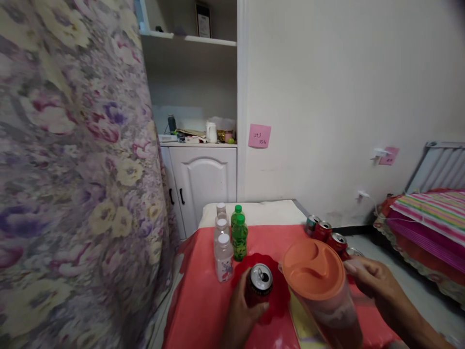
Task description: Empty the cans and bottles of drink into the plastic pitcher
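My left hand is wrapped round a dark drink can with an opened top, over a red scalloped plate. On the right, my right hand is closed at the side of a pitcher with an orange lid; the pitcher's handle is mostly hidden by the fingers. The pitcher leans, its lid tilted toward the can without touching it. Part of a yellow item shows between can and pitcher.
Clear bottles with white caps and two green bottles stand left of the plate on the red tablecloth. Several cans line the table's right edge. A floral curtain hangs at left; a bed stands at right.
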Tool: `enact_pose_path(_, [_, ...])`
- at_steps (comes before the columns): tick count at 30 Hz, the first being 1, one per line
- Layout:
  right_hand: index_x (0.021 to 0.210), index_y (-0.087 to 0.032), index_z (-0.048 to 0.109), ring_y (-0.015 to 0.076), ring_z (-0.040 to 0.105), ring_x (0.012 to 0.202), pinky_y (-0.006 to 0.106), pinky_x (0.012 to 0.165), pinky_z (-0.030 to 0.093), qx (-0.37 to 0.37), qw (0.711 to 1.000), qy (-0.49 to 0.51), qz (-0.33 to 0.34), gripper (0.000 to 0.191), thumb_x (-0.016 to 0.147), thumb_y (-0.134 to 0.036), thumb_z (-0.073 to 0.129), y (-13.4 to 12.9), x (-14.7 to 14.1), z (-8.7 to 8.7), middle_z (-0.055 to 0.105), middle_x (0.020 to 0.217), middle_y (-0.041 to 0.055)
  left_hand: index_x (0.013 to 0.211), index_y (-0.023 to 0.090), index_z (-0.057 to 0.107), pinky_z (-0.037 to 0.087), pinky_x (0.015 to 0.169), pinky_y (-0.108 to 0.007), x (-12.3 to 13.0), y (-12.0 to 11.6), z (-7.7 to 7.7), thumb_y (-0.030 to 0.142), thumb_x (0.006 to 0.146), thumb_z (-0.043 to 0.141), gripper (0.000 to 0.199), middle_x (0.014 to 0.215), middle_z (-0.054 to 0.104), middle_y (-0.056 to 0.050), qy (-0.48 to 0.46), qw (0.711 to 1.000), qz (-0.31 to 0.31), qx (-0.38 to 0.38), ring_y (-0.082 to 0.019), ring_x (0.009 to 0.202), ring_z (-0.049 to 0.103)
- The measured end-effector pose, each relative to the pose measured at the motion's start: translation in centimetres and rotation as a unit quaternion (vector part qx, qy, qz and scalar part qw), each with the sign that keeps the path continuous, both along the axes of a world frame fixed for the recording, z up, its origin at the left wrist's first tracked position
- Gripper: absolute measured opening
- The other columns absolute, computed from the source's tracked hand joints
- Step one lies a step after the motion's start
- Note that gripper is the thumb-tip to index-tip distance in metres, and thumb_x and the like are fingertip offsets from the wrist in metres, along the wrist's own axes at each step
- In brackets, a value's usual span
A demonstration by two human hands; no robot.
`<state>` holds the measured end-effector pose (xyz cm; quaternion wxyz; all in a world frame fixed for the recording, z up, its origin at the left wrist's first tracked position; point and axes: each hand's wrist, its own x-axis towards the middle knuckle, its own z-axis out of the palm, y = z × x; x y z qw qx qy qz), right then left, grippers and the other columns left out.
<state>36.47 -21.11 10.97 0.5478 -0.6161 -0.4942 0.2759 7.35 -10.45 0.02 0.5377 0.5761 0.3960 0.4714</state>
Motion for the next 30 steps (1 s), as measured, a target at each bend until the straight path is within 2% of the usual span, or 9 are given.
enact_pose_path(3, [0.057,-0.023,0.031,0.0115,0.019,0.058,0.026,0.051,0.021,-0.011,0.999,-0.028,0.029,0.056,0.077,-0.065,0.061,0.2,-0.7,0.8,0.021,0.061,-0.0054,0.126,0.02,0.063,0.039,0.112,-0.051,0.1,-0.4,0.7,0.025,0.05,0.086,0.08,0.131,0.067,-0.013,0.0,1.0,0.002,0.017,-0.039,0.13,0.053])
enact_pose_path(8, [0.053,-0.021,0.04,0.0133,0.03,0.06,0.026,0.051,0.027,-0.017,0.997,-0.066,0.041,0.052,0.074,-0.062,0.065,0.8,-1.0,1.1,0.031,0.059,-0.0031,0.125,0.022,0.065,0.042,0.11,-0.051,0.3,-0.8,1.3,0.025,0.05,0.085,0.077,0.129,0.068,-0.012,-0.009,1.0,-0.009,0.028,-0.039,0.128,0.055])
enact_pose_path(12, [0.057,-0.021,0.043,0.0133,0.031,0.059,0.026,0.052,0.026,-0.04,0.995,-0.079,0.055,0.05,0.075,-0.061,0.066,1.4,-0.8,0.9,0.034,0.059,-0.0034,0.126,0.023,0.064,0.041,0.111,-0.049,0.3,-0.9,1.2,0.02,0.05,0.084,0.079,0.132,0.067,-0.011,-0.004,1.0,-0.015,0.016,-0.038,0.128,0.055])
enact_pose_path(16, [0.058,-0.022,0.039,0.0126,0.03,0.058,0.027,0.053,0.025,-0.06,0.992,-0.078,0.076,0.053,0.075,-0.065,0.064,1.8,-1.0,1.2,0.033,0.058,-0.0039,0.127,0.023,0.062,0.04,0.112,-0.049,0.4,-1.0,1.1,0.016,0.051,0.083,0.079,0.134,0.065,-0.011,-0.01,1.0,-0.018,0.003,-0.037,0.13,0.054])
enact_pose_path(30, [0.055,-0.022,0.041,0.0117,0.031,0.055,0.026,0.049,0.025,-0.065,0.988,-0.089,0.106,0.054,0.072,-0.066,0.067,2.6,-1.3,2.0,0.033,0.055,-0.0043,0.128,0.02,0.061,0.039,0.112,-0.047,0.2,-0.8,1.0,0.006,0.049,0.079,0.081,0.132,0.066,-0.011,0.002,1.0,-0.018,0.003,-0.036,0.129,0.054])
